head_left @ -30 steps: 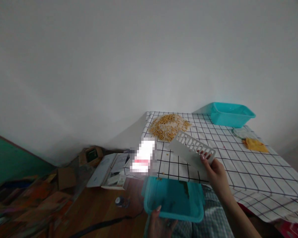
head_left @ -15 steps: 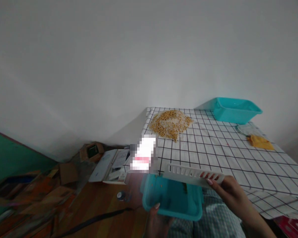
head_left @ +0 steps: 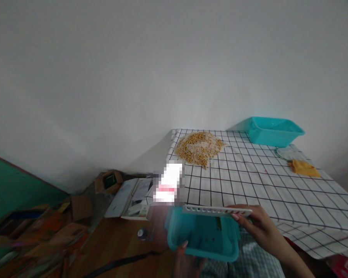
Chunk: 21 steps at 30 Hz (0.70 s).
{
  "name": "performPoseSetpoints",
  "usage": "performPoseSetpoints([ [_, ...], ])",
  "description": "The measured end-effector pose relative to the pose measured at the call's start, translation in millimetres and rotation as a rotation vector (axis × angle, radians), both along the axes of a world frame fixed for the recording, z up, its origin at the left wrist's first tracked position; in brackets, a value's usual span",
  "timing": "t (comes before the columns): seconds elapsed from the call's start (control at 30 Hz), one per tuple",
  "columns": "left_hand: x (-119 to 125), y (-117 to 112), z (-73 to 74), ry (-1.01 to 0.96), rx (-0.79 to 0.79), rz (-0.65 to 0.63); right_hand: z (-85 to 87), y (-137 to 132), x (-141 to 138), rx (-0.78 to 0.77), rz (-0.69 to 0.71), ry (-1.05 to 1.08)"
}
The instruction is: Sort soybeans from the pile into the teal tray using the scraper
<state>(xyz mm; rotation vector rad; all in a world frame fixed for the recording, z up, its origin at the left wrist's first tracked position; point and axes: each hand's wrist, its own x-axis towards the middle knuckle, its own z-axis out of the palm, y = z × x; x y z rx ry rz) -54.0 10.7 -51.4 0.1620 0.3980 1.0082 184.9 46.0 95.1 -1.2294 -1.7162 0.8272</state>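
Observation:
My right hand (head_left: 259,226) grips a white slotted plastic panel (head_left: 216,211) by its right end, held nearly flat just above the near edge of a teal plastic tub (head_left: 203,237). My left hand (head_left: 185,258) holds that tub from below at its near rim, over my lap at the table's edge. A few yellow grains lie inside the tub. A pile of yellow beans mixed with white grains (head_left: 199,146) lies on the checked tablecloth (head_left: 263,181) at the far left corner of the table.
A second teal tub (head_left: 274,131) stands at the table's back right, with a clear lid and a yellow cloth (head_left: 304,168) beside it. Cardboard boxes and papers (head_left: 127,197) litter the wooden floor on the left. A white wall rises behind.
My right hand has swung the white slotted panel from above the tablecloth down and toward me, laying it nearly level over the teal tub. The tub stayed in my left hand.

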Motion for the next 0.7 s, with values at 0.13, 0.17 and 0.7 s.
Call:
performPoseSetpoints([
  [0.13,0.8,-1.1,2.2,0.016,-0.006,0.008,7.0,15.6,30.4,-0.002,-0.16,0.046],
  [0.17,1.4,-1.6,2.9,0.017,-0.002,0.012,9.5,25.0,38.8,-0.022,-0.202,0.08],
  [0.7,23.8,-1.2,-3.4,0.143,-0.343,0.033,-26.3,132.6,71.7,-0.197,-0.378,0.606],
])
